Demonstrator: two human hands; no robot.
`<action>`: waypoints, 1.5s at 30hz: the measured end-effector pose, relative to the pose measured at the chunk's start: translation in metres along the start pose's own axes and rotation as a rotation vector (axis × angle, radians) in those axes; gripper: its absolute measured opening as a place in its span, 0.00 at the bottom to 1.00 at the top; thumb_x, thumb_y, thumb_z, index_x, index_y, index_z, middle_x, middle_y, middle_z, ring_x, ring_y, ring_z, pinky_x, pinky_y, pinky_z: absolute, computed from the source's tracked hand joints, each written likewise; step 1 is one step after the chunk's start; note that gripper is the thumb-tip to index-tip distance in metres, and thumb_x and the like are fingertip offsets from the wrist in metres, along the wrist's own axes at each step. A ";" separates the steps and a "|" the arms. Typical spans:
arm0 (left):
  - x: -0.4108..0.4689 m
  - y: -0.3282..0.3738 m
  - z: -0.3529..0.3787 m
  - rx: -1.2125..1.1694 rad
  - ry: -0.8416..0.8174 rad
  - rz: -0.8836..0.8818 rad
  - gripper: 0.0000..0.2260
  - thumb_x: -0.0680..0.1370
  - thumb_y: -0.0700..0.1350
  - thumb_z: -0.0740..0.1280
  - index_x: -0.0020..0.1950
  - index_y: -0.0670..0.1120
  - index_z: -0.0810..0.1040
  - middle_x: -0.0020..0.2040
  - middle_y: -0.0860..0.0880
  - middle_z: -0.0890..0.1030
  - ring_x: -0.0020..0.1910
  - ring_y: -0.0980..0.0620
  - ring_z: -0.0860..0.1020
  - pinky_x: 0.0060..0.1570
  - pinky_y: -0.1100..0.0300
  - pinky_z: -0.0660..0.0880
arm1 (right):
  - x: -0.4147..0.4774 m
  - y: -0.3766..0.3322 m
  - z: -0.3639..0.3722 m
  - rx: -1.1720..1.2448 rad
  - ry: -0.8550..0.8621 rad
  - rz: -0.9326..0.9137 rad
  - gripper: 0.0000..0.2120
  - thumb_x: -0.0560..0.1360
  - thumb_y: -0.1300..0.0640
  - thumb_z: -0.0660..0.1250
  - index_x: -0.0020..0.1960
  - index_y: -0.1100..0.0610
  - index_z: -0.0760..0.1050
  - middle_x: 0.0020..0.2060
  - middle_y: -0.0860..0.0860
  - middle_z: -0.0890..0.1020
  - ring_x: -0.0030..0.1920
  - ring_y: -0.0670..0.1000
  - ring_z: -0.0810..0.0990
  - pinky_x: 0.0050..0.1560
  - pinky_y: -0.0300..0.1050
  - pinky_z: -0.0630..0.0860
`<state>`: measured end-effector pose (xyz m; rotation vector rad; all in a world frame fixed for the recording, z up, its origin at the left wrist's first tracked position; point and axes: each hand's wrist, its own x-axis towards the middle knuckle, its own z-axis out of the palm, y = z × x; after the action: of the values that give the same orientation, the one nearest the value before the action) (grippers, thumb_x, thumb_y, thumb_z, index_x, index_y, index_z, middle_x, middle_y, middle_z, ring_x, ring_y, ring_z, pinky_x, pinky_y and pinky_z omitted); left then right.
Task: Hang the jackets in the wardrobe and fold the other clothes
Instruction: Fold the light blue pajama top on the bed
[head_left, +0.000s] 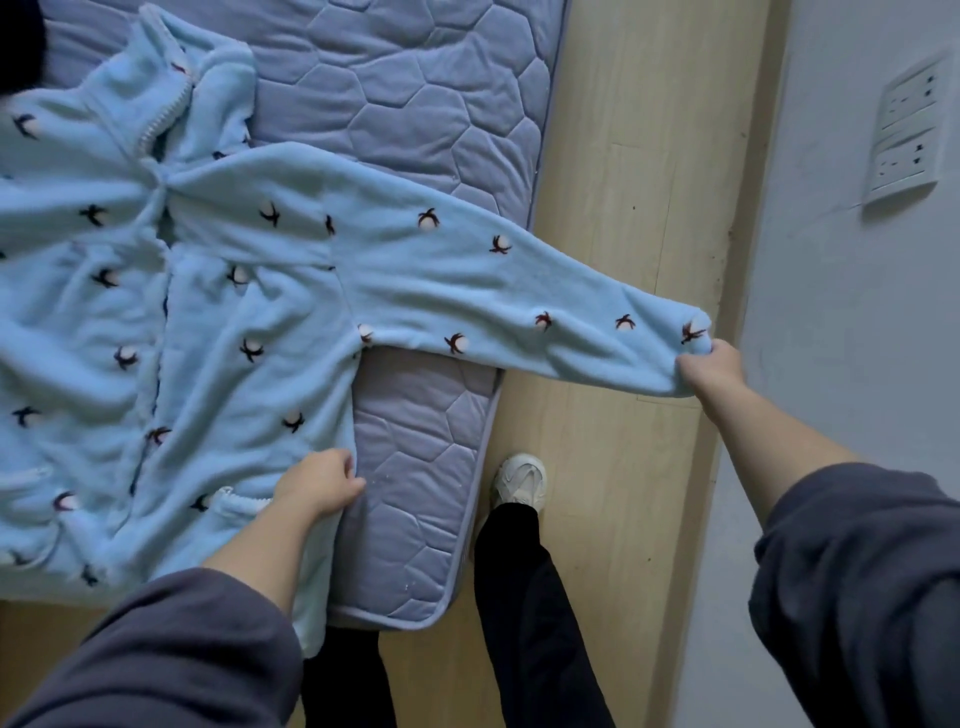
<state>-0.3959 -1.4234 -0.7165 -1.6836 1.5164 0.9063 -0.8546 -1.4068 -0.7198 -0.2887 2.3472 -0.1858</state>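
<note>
The light was soft and a bit dim, with faint shadows. The edges bent outward, and the picture looked slightly blurry.

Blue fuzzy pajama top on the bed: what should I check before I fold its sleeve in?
1. Grip of the right hand on the sleeve cuff: ok, it is pinched.
2. The left hand holds the side edge of the pajama top: ok.
3. The sleeve is pulled straight: ok, it stretches past the edge of the mattress and over the floor.
4. The body lies smooth: not ok, wrinkles run across the front.
5. The other sleeve is laid out: cannot tell, it is outside the picture.
</note>
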 end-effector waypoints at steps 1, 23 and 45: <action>0.000 0.001 -0.001 -0.052 0.115 -0.041 0.06 0.75 0.49 0.65 0.46 0.47 0.73 0.52 0.43 0.80 0.52 0.42 0.77 0.48 0.54 0.72 | 0.001 0.002 -0.003 -0.029 0.023 0.008 0.10 0.73 0.65 0.60 0.54 0.60 0.72 0.46 0.57 0.75 0.47 0.57 0.73 0.46 0.47 0.70; 0.040 0.178 -0.094 -0.242 0.503 0.357 0.09 0.73 0.37 0.64 0.52 0.40 0.77 0.54 0.39 0.75 0.56 0.39 0.73 0.55 0.49 0.70 | 0.047 0.000 -0.059 0.893 -0.374 0.085 0.24 0.74 0.70 0.57 0.59 0.44 0.72 0.52 0.48 0.78 0.41 0.49 0.77 0.40 0.44 0.74; 0.055 0.465 -0.139 -0.087 -0.437 0.638 0.03 0.76 0.45 0.67 0.42 0.50 0.76 0.40 0.49 0.75 0.40 0.50 0.72 0.41 0.57 0.70 | 0.045 0.024 -0.081 0.647 -0.491 -0.140 0.36 0.70 0.62 0.73 0.72 0.47 0.62 0.56 0.54 0.82 0.50 0.47 0.83 0.44 0.38 0.78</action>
<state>-0.8476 -1.6082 -0.7085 -0.9490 1.7293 1.5675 -0.9467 -1.3913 -0.6984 -0.1508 1.6749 -0.8218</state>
